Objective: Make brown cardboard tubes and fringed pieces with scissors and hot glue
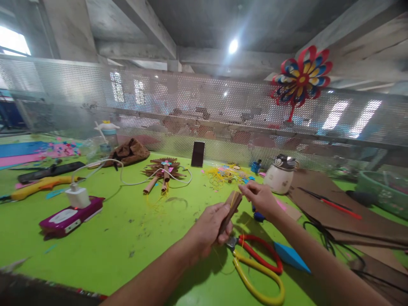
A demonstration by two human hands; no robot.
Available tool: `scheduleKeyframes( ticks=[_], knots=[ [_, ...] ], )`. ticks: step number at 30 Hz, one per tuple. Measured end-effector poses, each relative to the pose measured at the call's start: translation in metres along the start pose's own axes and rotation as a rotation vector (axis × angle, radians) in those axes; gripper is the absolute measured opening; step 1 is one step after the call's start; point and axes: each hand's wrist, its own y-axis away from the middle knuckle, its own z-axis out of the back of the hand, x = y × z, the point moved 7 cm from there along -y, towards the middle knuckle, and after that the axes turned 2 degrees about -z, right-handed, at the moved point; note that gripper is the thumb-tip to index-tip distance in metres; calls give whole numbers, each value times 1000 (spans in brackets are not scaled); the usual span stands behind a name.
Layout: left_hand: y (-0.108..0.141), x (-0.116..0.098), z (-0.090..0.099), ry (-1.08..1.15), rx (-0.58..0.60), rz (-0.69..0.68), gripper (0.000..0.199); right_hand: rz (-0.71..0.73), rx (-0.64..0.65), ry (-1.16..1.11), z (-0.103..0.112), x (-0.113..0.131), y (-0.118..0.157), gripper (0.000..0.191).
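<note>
My left hand [213,225] is wrapped round a brown cardboard piece [232,209] that slants up to the right, with a thin yellow strand across its upper end. Beside that end, my right hand [257,197] has its thumb and index finger pinched; whatever is between the fingertips is too small to make out. Under the hands lie scissors [259,265] with one red and one yellow handle. A yellow thread [244,236] hangs near the scissors' pivot. A blue paper piece [290,256] rests to their right, partly beside my right forearm.
A brown star-shaped craft [165,168], a phone [198,154] and yellow scraps [226,175] sit further back. At left are a purple power strip [72,216] and glue gun [47,186]. At right are a white jug [279,176], cardboard sheets [328,204] and a green basket [379,193].
</note>
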Motion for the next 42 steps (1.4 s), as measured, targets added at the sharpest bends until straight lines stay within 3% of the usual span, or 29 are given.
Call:
scheduleKeyframes(
  ticks=[7, 17, 26, 29, 33, 38, 42],
  knots=[
    [-2, 5, 0, -17, 9, 37, 21, 92, -69, 50, 14, -3, -1, 37],
    [-1, 2, -2, -78, 49, 11, 28, 87, -71, 103, 10, -6, 1, 36],
    [-6, -3, 5, -282, -17, -111, 31, 6, 240, 197, -10, -14, 7, 26],
    [-9, -4, 7, -316, -18, -125, 34, -20, 190, 225, 3, -11, 4, 20],
    [-12, -1, 5, -369, 40, -145, 40, 5, 105, 162, 20, 15, 3, 28],
    [-12, 2, 0, -484, 77, -183, 39, -63, 310, -43, 1, 34, 15, 38],
    [-7, -4, -6, -505, 123, -176, 40, -149, 468, -176, -16, 31, 22, 26]
  ],
)
